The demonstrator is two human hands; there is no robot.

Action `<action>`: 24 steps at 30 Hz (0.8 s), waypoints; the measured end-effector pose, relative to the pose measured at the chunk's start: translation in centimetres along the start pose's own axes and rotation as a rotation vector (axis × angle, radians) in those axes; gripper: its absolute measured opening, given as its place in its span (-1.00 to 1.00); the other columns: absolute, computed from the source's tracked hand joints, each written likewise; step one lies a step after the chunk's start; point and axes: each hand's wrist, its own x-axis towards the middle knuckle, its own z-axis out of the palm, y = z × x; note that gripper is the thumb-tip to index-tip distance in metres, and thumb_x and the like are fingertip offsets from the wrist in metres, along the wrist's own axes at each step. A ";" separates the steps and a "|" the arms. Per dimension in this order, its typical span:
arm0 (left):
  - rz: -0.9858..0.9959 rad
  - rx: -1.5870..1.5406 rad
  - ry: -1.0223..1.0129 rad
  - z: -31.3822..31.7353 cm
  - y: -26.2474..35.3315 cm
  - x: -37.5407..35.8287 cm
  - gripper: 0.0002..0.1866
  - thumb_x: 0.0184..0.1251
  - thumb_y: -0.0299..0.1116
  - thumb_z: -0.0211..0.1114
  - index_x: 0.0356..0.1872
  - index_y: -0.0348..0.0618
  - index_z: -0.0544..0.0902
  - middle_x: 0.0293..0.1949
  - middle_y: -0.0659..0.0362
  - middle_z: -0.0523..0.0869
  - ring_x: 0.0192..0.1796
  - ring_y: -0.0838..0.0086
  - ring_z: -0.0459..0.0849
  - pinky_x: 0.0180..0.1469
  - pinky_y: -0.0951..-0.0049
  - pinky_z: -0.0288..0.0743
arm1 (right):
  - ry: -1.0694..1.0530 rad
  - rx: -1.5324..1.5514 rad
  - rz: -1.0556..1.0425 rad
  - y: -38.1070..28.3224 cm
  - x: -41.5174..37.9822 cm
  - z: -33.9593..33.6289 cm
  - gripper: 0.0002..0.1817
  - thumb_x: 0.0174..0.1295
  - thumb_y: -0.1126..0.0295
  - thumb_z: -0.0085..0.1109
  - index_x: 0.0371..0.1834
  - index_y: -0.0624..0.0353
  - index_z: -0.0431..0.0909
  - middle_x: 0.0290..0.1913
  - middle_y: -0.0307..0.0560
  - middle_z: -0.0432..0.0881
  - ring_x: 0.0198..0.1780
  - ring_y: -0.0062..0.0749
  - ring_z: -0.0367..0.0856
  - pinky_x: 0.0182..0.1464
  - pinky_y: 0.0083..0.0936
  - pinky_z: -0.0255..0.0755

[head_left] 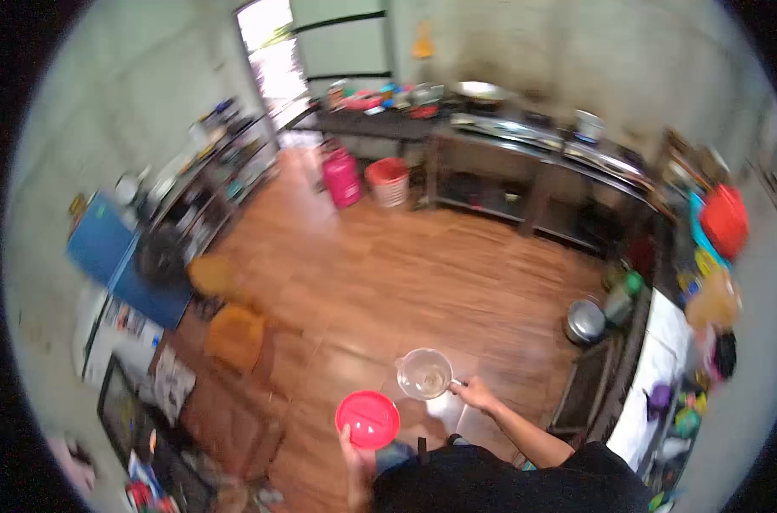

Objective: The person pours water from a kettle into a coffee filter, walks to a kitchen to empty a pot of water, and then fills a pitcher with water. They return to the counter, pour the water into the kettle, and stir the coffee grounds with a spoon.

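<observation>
Two bare hands reach out low in front of a dark shirt. The left hand comes up from below, its grip clamped on the near-left rim of a red bowl. The right hand comes in from the right with the forearm slanting, its grip closed around the short handle of a clear dipper.

The bowl is round, glossy and pinkish-red; the dipper is round and see-through, with a small spout-like bump on its left rim. The dipper is held just beside the bowl, slightly farther from the body, both above the floor.

That floor has brown, wood-look tiles. Across the room, a counter carries stoves and cookware, with a pink cylinder and a red-and-white bin to its left. A silver pot stands at the right; orange-brown stools are at the left.
</observation>
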 end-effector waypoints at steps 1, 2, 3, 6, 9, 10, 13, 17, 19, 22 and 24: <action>0.006 -0.043 0.070 -2.1 0.2 0.9 -0.49 0.36 -0.17 0.09 0.26 -0.20 0.35 0.19 0.05 0.49 0.21 0.25 0.49 0.26 0.09 0.37 | -0.059 0.053 -0.012 0.5 3.5 1.6 -0.53 0.28 0.04 0.06 -0.20 0.30 0.66 -0.34 -0.06 0.67 -0.28 -0.39 0.58 -0.18 -0.38 0.47; 0.069 0.013 0.212 -2.6 1.0 1.6 -0.49 0.35 -0.20 0.12 0.25 -0.21 0.35 0.15 0.06 0.51 0.15 0.26 0.53 0.24 0.14 0.40 | -0.116 0.101 -0.014 0.2 6.2 3.3 -0.56 0.29 0.07 0.04 -0.17 0.27 0.66 -0.29 -0.07 0.68 -0.25 -0.37 0.60 -0.15 -0.37 0.49; 0.119 0.064 0.355 -2.8 1.7 2.5 -0.50 0.34 -0.24 0.14 0.25 -0.23 0.35 0.12 0.06 0.53 0.10 0.28 0.56 0.22 0.19 0.42 | -0.189 0.046 -0.028 -0.9 7.8 4.9 -0.56 0.29 0.07 0.04 -0.17 0.27 0.66 -0.29 -0.07 0.68 -0.25 -0.37 0.60 -0.15 -0.37 0.49; 0.172 0.035 0.408 -7.4 4.0 6.5 -0.59 0.32 -0.28 0.18 0.13 -0.25 0.47 -0.03 0.14 0.62 -0.02 0.42 0.60 0.11 0.39 0.46 | -0.316 0.326 0.193 -6.0 12.9 10.5 -0.64 0.32 0.13 0.00 -0.10 0.17 0.62 -0.18 -0.11 0.64 -0.15 -0.43 0.57 -0.09 -0.33 0.53; 0.225 0.211 0.566 -9.6 9.0 9.5 -0.66 0.32 -0.28 0.18 0.05 -0.23 0.55 -0.12 0.20 0.64 -0.08 0.50 0.60 0.04 0.47 0.46 | -0.478 0.295 0.245 -9.5 17.3 17.9 -0.51 0.34 0.04 -0.04 0.07 0.25 0.52 -0.05 -0.06 0.61 -0.05 -0.34 0.55 -0.09 -0.35 0.53; 0.244 0.262 0.577 -8.8 10.2 10.3 -0.68 0.33 -0.29 0.17 0.02 -0.22 0.58 -0.15 0.23 0.65 -0.10 0.53 0.59 0.01 0.49 0.46 | -0.511 0.251 0.245 -10.8 18.0 18.6 -0.50 0.35 0.02 -0.05 0.08 0.25 0.51 -0.05 -0.06 0.61 -0.06 -0.34 0.54 -0.08 -0.34 0.53; 0.320 0.142 0.629 -11.8 13.8 12.7 -0.68 0.33 -0.29 0.16 0.01 -0.25 0.57 -0.14 0.22 0.65 -0.11 0.52 0.61 0.02 0.49 0.46 | -0.551 0.196 0.240 -15.9 22.3 25.3 -0.60 0.34 0.05 -0.04 -0.06 0.15 0.53 -0.16 -0.15 0.58 -0.12 -0.40 0.53 -0.07 -0.31 0.48; 0.492 0.062 0.801 -23.6 11.6 19.0 -0.58 0.32 -0.25 0.17 0.09 -0.35 0.50 -0.01 0.10 0.61 0.02 0.40 0.59 0.08 0.40 0.46 | -0.671 0.127 0.193 -22.5 30.5 33.5 -0.56 0.34 0.02 -0.04 0.00 0.17 0.49 -0.08 -0.14 0.57 -0.08 -0.39 0.53 -0.05 -0.27 0.47; 0.452 0.050 0.926 -25.2 13.1 21.4 -0.51 0.35 -0.18 0.14 0.15 -0.36 0.44 0.05 0.05 0.58 0.06 0.36 0.57 0.11 0.38 0.45 | -0.738 0.039 0.147 -25.4 34.7 37.5 -0.56 0.33 0.04 -0.03 0.04 0.17 0.48 -0.09 -0.14 0.57 -0.06 -0.40 0.53 -0.06 -0.27 0.46; 0.351 -0.021 1.108 -26.3 16.4 26.3 -0.40 0.39 -0.06 0.07 0.26 -0.35 0.36 0.14 -0.03 0.53 0.12 0.27 0.55 0.16 0.34 0.43 | -0.756 -0.106 0.054 -29.6 41.2 43.9 -0.58 0.33 0.09 -0.03 0.07 0.19 0.46 -0.13 -0.11 0.59 -0.10 -0.40 0.56 -0.16 -0.36 0.49; 0.290 -0.092 1.191 -26.4 18.9 30.3 -0.37 0.42 0.00 0.02 0.30 -0.32 0.32 0.16 -0.05 0.51 0.15 0.23 0.54 0.18 0.33 0.42 | -0.743 -0.170 -0.082 -30.9 46.6 48.8 -0.59 0.34 0.10 -0.03 -0.02 0.24 0.51 -0.22 -0.12 0.61 -0.19 -0.43 0.57 -0.26 -0.46 0.49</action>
